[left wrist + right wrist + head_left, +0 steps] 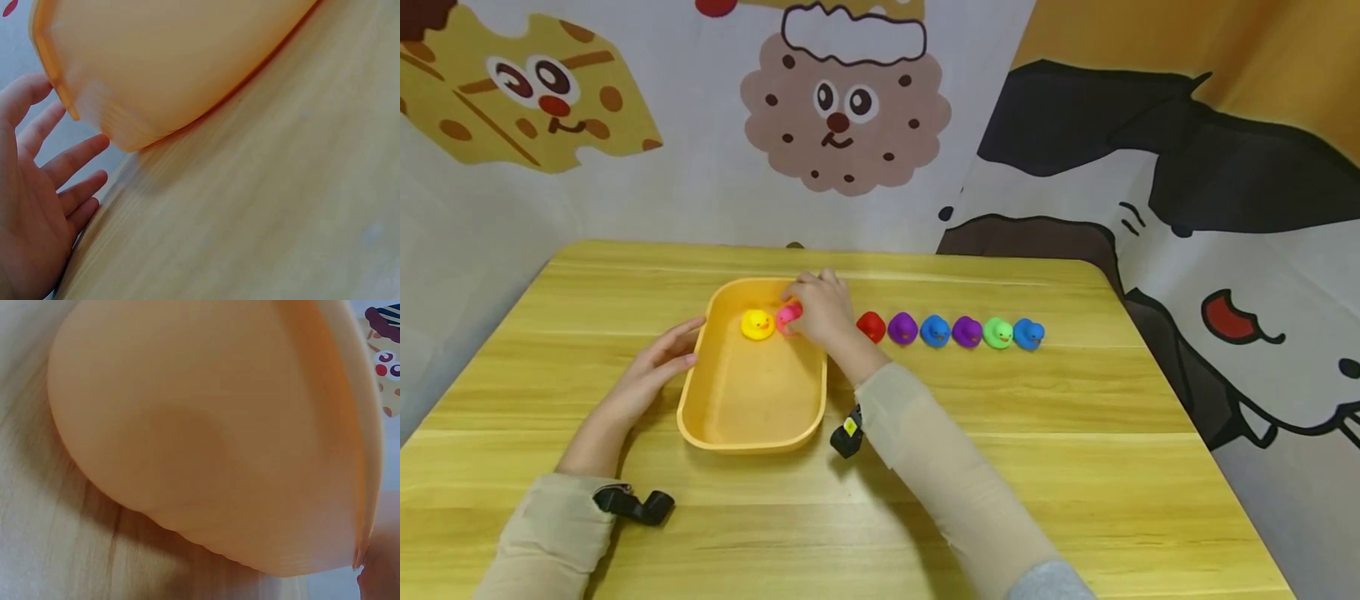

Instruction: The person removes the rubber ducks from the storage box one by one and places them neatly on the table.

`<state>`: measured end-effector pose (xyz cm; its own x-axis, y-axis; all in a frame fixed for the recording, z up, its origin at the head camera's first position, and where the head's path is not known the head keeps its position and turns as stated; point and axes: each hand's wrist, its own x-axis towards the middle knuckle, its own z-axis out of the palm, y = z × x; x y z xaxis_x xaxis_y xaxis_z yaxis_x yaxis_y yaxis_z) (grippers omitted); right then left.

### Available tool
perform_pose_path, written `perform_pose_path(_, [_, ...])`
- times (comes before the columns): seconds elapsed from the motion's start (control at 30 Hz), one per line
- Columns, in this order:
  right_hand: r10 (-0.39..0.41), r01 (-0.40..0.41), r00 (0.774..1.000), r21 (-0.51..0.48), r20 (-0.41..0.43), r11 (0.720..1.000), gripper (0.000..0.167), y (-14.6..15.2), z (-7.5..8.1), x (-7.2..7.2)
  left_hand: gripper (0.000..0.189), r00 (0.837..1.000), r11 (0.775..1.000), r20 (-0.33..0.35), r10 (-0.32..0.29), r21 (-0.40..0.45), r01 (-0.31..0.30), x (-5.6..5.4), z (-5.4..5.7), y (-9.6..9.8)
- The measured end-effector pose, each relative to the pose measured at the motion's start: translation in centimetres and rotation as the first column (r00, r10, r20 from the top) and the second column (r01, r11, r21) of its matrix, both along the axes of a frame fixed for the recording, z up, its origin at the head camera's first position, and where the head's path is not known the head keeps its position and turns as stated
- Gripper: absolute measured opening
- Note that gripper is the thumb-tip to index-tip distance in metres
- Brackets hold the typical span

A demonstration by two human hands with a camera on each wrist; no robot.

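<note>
A yellow-orange plastic tray (pixel 758 392) stands on the wooden table. Inside it, toward the far end, sits a yellow rubber duck (pixel 757 325). My right hand (pixel 823 310) reaches over the tray's right rim and pinches a pink rubber duck (pixel 787 317) beside the yellow one; the fingers partly cover it. In the right wrist view the tray wall (pixel 187 425) hides the duck, and only a bit of the hand (pixel 382 575) shows. At the tray's left side, my left hand (pixel 651 375) rests its extended fingers (pixel 78 159) against the rim and outer wall.
Right of the tray, a row of rubber ducks runs across the table: red (pixel 871 327), purple (pixel 902 328), blue (pixel 936 331), another purple (pixel 967 332), green (pixel 998 332) and another blue (pixel 1028 334). A cartoon-printed cloth (pixel 685 200) hangs behind the table.
</note>
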<state>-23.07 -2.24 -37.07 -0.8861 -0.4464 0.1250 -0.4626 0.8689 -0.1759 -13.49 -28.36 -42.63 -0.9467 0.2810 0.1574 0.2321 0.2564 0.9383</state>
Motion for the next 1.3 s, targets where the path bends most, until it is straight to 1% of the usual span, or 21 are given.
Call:
perform_pose_path(0.3, [0.018,-0.018,1.0,0.036,-0.005,0.999,0.04,-0.15,0.0,-0.15,0.051,1.0,1.0,0.004,-0.005,0.001,0.005,-0.03,0.05,0.08])
perform_pose_path(0.7, [0.021,-0.021,1.0,0.047,0.001,0.999,0.034,-0.33,0.07,-0.16,0.051,1.0,1.0,-0.002,-0.014,0.01,0.014,-0.07,0.07,0.01])
perform_pose_path(0.77, [0.024,-0.024,1.0,0.04,-0.003,0.999,0.034,-0.27,0.02,-0.17,0.051,1.0,1.0,0.0,-0.014,0.01,0.014,-0.05,0.06,0.03])
perform_pose_path(1.0, [0.028,-0.028,1.0,-0.038,-0.005,0.999,0.033,-0.06,-0.25,-0.25,0.051,1.0,1.0,0.012,0.002,-0.022,-0.002,0.03,0.15,0.03])
perform_pose_path(1.3, [0.042,-0.044,0.999,-0.094,-0.019,0.995,0.033,0.16,0.03,-0.16,0.051,1.0,1.0,0.005,-0.006,0.0,0.006,0.14,0.19,0.08])
